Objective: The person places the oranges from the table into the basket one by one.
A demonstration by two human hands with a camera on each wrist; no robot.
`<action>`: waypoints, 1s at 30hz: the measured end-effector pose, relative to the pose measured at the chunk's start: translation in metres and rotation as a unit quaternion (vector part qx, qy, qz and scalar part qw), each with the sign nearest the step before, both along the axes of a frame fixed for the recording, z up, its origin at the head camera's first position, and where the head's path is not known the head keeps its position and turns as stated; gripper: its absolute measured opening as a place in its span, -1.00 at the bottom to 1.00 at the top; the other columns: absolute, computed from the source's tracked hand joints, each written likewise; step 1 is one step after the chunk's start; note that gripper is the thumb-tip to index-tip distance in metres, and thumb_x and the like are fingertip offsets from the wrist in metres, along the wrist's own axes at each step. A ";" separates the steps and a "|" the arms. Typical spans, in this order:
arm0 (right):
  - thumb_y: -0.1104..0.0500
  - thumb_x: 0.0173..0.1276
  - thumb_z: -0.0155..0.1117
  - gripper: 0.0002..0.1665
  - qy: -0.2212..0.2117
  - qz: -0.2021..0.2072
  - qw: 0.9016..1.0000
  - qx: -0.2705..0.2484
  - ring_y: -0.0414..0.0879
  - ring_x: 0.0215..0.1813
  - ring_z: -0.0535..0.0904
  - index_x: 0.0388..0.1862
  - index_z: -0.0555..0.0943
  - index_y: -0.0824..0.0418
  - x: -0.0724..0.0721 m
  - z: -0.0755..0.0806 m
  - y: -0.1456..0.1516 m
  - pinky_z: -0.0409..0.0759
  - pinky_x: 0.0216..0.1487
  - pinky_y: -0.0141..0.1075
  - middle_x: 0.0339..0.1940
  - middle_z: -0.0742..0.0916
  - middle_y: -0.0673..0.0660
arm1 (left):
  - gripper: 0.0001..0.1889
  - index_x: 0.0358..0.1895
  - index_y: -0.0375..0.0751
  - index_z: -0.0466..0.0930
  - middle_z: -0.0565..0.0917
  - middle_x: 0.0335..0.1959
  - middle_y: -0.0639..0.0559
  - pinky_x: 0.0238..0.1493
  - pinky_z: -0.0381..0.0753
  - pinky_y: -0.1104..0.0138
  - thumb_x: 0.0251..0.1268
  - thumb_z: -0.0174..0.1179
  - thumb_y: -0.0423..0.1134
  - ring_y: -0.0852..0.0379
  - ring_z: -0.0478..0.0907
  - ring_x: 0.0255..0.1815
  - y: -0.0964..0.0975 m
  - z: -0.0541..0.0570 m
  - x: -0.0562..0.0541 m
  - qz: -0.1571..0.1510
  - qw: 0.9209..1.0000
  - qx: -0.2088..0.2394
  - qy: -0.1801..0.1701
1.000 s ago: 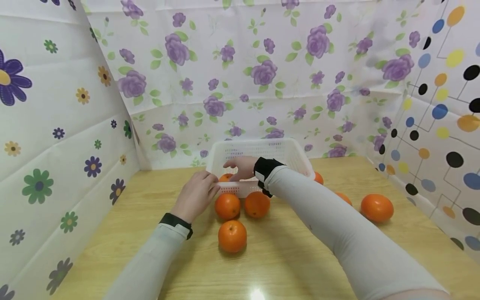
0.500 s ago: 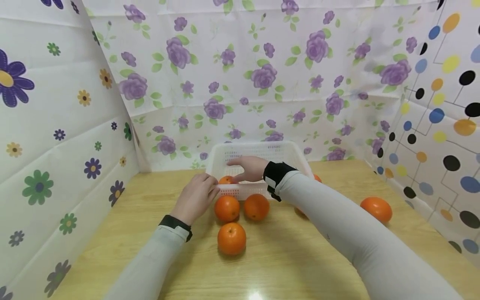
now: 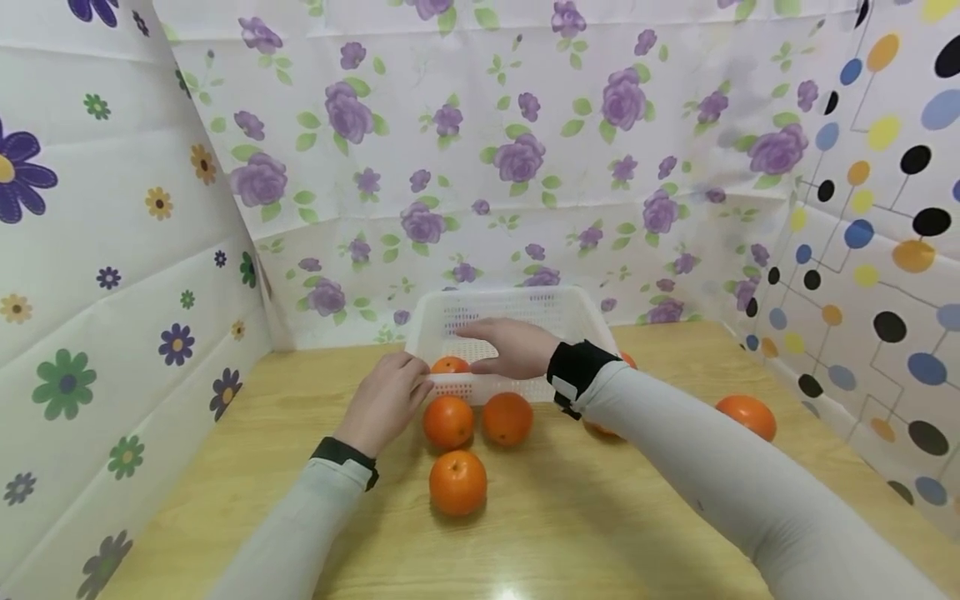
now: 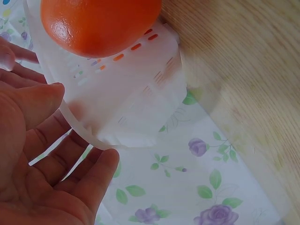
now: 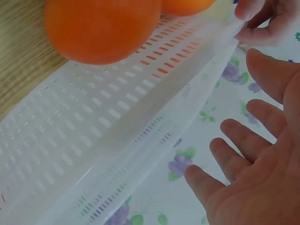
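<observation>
A white plastic basket (image 3: 585,321) with slotted walls stands on the table against the back cloth. My left hand (image 3: 384,400) grips its front left corner; in the left wrist view the thumb lies on one side of the rim and fingers on the other. Inside that corner sits one orange (image 3: 450,365), partly hidden by the front wall. Over the basket, right of this orange, my right hand (image 3: 517,346) hovers with spread fingers and holds nothing. Outside the front wall lie two oranges side by side, a left one (image 3: 448,422) and a right one (image 3: 507,418).
Closer to me on the wooden table (image 3: 390,550) lies another orange (image 3: 458,483). A further orange (image 3: 746,417) is at the right, partly behind my right sleeve (image 3: 697,450). Two more peek out around that forearm. Patterned cloths (image 3: 450,167) enclose the back and both sides.
My right hand has drawn to the right, away from the orange in the basket, which stays in the corner. The left hand keeps its grip on the rim. The head view has shifted slightly.
</observation>
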State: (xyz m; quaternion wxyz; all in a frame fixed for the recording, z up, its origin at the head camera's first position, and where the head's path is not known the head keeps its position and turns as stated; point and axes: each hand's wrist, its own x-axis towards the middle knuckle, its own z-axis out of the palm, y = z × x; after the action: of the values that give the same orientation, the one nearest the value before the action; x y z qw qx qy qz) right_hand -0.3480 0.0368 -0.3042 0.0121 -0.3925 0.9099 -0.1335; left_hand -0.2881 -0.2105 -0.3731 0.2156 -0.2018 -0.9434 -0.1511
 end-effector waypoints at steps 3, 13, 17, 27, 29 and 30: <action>0.03 0.66 0.41 -0.22 0.009 0.006 1.000 -0.003 0.10 0.72 0.34 0.73 0.40 0.14 0.011 0.001 0.003 0.30 0.71 -0.01 0.69 0.48 0.18 | -0.80 0.06 -0.28 0.75 0.72 0.03 -0.16 0.27 0.71 -0.03 0.53 0.46 -0.27 -0.16 0.61 0.11 0.001 -0.001 0.000 0.000 1.000 -0.001 -0.003; 0.01 0.68 0.39 -0.23 0.011 0.009 1.000 -0.016 0.14 0.71 0.34 0.73 0.40 0.12 0.043 0.007 0.008 0.39 0.66 0.02 0.71 0.46 0.20 | -0.79 0.06 -0.28 0.75 0.71 0.01 -0.17 0.25 0.72 -0.05 0.52 0.47 -0.28 -0.17 0.61 0.10 -0.001 -0.003 0.002 0.000 1.000 0.003 -0.008; -0.01 0.68 0.38 -0.23 0.015 0.005 0.999 -0.028 0.15 0.71 0.33 0.74 0.39 0.13 0.050 0.011 0.014 0.39 0.65 0.03 0.71 0.45 0.20 | -0.80 0.05 -0.29 0.75 0.71 0.01 -0.17 0.23 0.73 -0.05 0.52 0.47 -0.27 -0.17 0.61 0.08 0.001 0.000 -0.001 -0.006 1.000 0.004 0.006; -0.03 0.66 0.41 -0.24 0.028 0.019 0.998 -0.057 0.15 0.74 0.28 0.72 0.43 0.11 0.061 0.000 0.023 0.37 0.67 0.04 0.72 0.44 0.19 | -0.79 0.08 -0.29 0.75 0.71 0.04 -0.19 0.27 0.71 -0.07 0.56 0.44 -0.25 -0.20 0.61 0.13 0.001 0.002 0.000 -0.003 1.000 0.002 -0.006; -0.04 0.66 0.41 -0.24 0.034 0.024 0.997 -0.060 0.16 0.74 0.27 0.71 0.44 0.11 0.064 -0.003 0.024 0.35 0.68 0.06 0.72 0.44 0.19 | -0.79 0.08 -0.30 0.75 0.71 0.05 -0.19 0.28 0.70 -0.07 0.57 0.43 -0.25 -0.21 0.61 0.13 0.000 0.002 0.000 -0.002 1.000 0.003 -0.010; -0.05 0.66 0.41 -0.24 0.036 0.027 0.997 -0.062 0.15 0.74 0.27 0.71 0.44 0.10 0.065 -0.005 0.025 0.35 0.67 0.06 0.72 0.44 0.19 | -0.78 0.08 -0.30 0.75 0.71 0.05 -0.19 0.28 0.70 -0.07 0.57 0.43 -0.25 -0.21 0.61 0.14 0.000 0.002 0.000 -0.002 1.000 0.003 -0.012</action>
State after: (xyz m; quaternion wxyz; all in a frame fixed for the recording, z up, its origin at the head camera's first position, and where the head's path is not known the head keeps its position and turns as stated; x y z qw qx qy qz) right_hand -0.2828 0.0615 -0.3089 -0.0415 -0.4210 0.8890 -0.1755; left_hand -0.2879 -0.2103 -0.3711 0.2043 -0.2012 -0.9450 -0.1573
